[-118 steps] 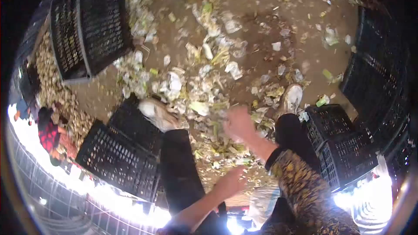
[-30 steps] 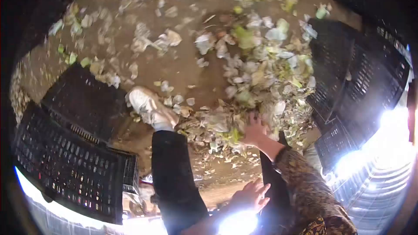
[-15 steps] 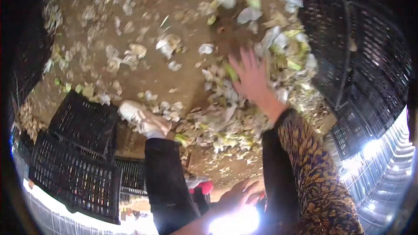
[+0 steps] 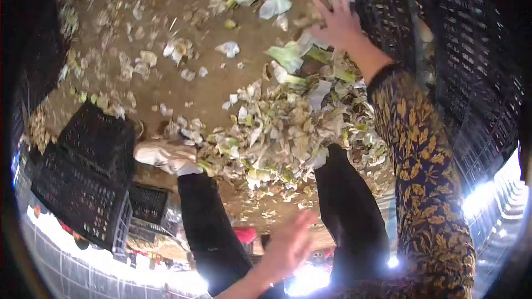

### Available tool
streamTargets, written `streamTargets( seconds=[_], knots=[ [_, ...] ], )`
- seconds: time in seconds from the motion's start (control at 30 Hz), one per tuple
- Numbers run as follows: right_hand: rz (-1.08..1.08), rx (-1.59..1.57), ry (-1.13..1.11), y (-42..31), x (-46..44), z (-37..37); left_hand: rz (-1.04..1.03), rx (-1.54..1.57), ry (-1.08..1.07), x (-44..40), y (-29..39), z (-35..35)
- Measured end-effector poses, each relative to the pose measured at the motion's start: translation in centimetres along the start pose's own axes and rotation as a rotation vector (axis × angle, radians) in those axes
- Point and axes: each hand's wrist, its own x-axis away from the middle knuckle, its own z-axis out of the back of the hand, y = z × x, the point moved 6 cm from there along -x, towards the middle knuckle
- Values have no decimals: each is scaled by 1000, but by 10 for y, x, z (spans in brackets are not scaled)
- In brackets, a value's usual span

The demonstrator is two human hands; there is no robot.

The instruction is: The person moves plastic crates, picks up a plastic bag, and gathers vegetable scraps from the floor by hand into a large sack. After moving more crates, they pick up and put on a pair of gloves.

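Note:
My right hand point(image 4: 341, 25), in a dark sleeve with a golden leaf pattern point(image 4: 421, 155), reaches out at the upper right with its fingers spread. It is over pale leaf scraps beside a black crate; whether it touches them I cannot tell. Just below it lie a pale green leaf piece point(image 4: 288, 56) and a heap of withered leaves point(image 4: 293, 119). Low in the middle, between my dark trouser legs, my left hand point(image 4: 288, 246) is raised. Motion blurs it a little, but its fingers look loosely stretched, with nothing visible in them.
Black slatted crates stand at the right point(image 4: 471, 61) and lower left point(image 4: 80, 199). Leaf scraps litter the brown ground point(image 4: 216, 94). My shoe point(image 4: 166, 155) rests at the heap's left edge. Bright light glares along the bottom.
My right hand has moved from the leaf heap up and right toward the crate. My left hand has risen slightly. The camera view has shifted, and larger leaf pieces show near the right hand.

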Motion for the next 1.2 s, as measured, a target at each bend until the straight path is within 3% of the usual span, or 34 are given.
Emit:
streamTargets(
  seconds=[0.1, 0.17, 0.3, 0.37, 0.4, 0.47, 0.53, 0.6, 0.7, 0.73, 0.77, 0.83, 0.9, 0.97, 1.03, 1.1, 1.17, 1.2],
  knots=[
    [-23, -37, -147, -1, 86, -28, -249, 129, -58, 2, 52, -38],
    [-12, 5, -259, 1, 149, -45, -258, 185, -69, -1, 53, -68],
    [-80, -22, -591, 34, 287, -122, -181, 224, 89, -29, -12, -115],
    [-84, 64, -752, 56, 362, -136, 172, 625, 207, -26, -72, -125],
    [-46, 160, -750, 38, 374, -121, 195, 642, 236, -12, -95, -131],
    [-125, 121, -821, 1, 379, -75, 113, 151, 404, 18, -122, -121],
    [-208, 121, -204, -21, 365, -48, 117, 211, 418, 33, -138, -117],
    [-6, -213, 6, -101, 323, -19, 82, 359, 414, 44, -144, -110],
    [292, -162, -190, -283, 274, -2, 83, 230, 449, 64, -153, -121],
    [451, -135, -231, -336, 259, -29, 42, 259, 488, 69, -150, -117],
    [573, -151, -117, -386, 250, -48, 29, 314, 494, 74, -145, -112],
    [658, -167, -24, -473, 230, -66, -34, 295, 562, 91, -152, -111],
    [613, -91, -81, -505, 215, -104, 8, 358, 557, 101, -181, -117],
    [541, 11, -150, -490, 229, -137, 33, 432, 516, 110, -197, -130],
    [608, 69, -123, -428, 268, -154, 43, 514, 437, 115, -187, -146],
    [507, -121, -194, -349, 299, -179, 3, 537, 526, 102, -170, -138],
    [372, 145, -528, -288, 333, -160, -57, 646, 491, 93, -163, -156],
    [368, 71, -481, -268, 342, -172, -19, 652, 389, 90, -166, -159]
  ],
)
